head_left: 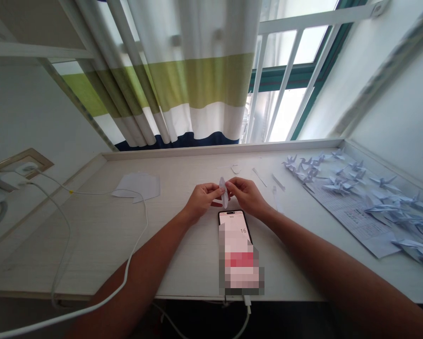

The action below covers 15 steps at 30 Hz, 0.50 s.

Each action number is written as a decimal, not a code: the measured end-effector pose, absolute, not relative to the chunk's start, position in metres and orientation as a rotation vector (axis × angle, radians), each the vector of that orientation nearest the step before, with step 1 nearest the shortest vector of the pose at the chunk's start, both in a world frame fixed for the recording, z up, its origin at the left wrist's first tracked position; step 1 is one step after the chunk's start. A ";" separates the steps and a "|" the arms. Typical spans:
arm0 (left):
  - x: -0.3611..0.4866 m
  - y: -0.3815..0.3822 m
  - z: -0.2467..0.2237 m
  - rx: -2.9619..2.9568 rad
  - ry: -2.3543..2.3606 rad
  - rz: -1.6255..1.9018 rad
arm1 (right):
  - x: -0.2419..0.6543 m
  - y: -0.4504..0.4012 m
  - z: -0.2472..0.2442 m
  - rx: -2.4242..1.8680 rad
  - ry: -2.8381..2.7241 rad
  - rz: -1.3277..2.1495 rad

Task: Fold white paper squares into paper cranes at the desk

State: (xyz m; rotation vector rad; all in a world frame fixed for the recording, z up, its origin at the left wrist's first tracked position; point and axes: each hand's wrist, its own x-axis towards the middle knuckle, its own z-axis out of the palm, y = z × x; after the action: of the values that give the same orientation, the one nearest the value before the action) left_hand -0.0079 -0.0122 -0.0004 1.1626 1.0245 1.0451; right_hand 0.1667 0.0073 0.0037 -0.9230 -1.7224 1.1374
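**Light Touch, Crisp Creases**

A person's left hand (pixel 201 197) and right hand (pixel 246 192) meet over a white wooden table (pixel 192 263), both grips pinching a narrow piece of folded white paper (pixel 225 197) between thumb and fingers, one from each side. From where I stand, the piece is upright, just beyond the top edge of a black-edged smartphone with a pale pink screen (pixel 236 227).

It looks next to weightless. The layered folds should lend it some stiffness along its length, though the thin tips would likely bend, crumple or tear under a hard squeeze. Dry paper ought not to slip much; a soft fingertip hold on the creased edges, clear of the points, seems the safest.

Little can be read here. The phone shows the number "16"; the tiny heading above it is too small to make out, and blocky blurring covers the lower screen. At right, white folded-paper cranes (pixel 340 184) crowd around and on a pale printed sheet with grid lines (pixel 338 209), whose red and dark marks are illegible from this spot. No brand name can be made out.
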 end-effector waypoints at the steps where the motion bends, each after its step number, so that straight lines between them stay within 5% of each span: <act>1: -0.008 -0.011 -0.001 1.153 1.020 1.084 | 0.167 0.008 0.003 -0.909 -1.714 1.151; 15: -0.011 -0.007 -0.004 1.090 0.978 1.191 | 0.163 0.000 0.000 -0.823 -1.991 0.702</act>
State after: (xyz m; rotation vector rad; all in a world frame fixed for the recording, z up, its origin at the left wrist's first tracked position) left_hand -0.0114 -0.0067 -0.0041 1.0902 0.9784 1.1911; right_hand 0.1631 0.0002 -0.0005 -0.8232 -1.9908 0.7024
